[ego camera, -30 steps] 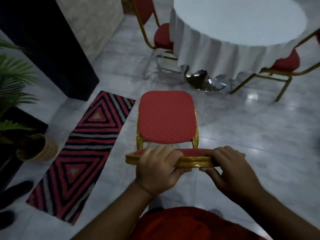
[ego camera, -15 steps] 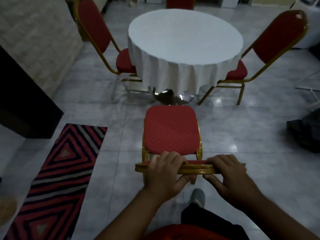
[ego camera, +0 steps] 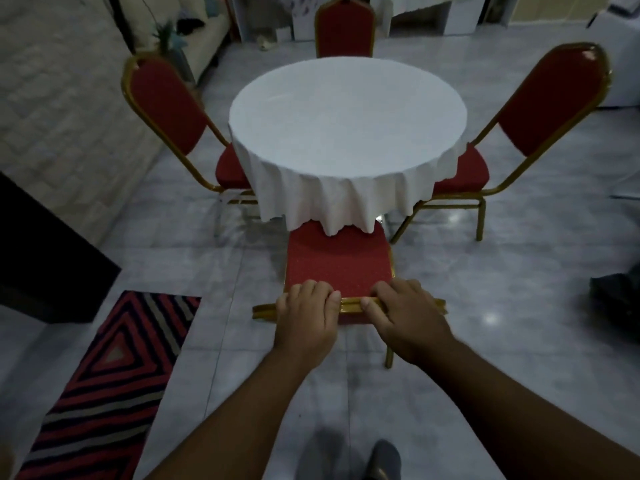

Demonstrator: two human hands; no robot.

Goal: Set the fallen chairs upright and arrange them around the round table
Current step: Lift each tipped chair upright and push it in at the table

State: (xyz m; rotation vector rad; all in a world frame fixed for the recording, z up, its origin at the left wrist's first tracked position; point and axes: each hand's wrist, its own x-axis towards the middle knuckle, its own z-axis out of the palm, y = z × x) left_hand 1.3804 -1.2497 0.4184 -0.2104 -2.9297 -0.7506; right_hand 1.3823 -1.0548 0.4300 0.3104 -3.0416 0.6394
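**Inspector:** Report each grip and its load.

**Operator:** My left grip (ego camera: 304,315) is clenched over the gold top rail (ego camera: 349,308) of the near chair (ego camera: 337,268). My right grip (ego camera: 405,317) grasps the same rail just beside it. I hold either side of centre so that, in my judgement, the chair steers straight and does not twist.

**Inspector:** Where does that chair stand?

**Operator:** It stands upright on the floor (ego camera: 485,306), at the near side of the round bench (ego camera: 346,112). The hem of the tablecloth (ego camera: 329,199) overlaps the front of its seat. I judge it close to its final position.

**Inspector:** What about the other chairs?

**Operator:** The left chair (ego camera: 166,105), far chair (ego camera: 344,29) and right chair (ego camera: 550,102) all stand upright at the bench with their seats facing in. No fallen chair is in view.

**Inspector:** Describe the surface and the room.

**Operator:** There is a pale brick wall (ego camera: 52,98), a dark cabinet (ego camera: 45,265) and a striped rug (ego camera: 114,372). The rest is glossy grey tile, which should let the chair legs slide. A dark bundle (ego camera: 620,296) lies at the right edge. The light is dim.
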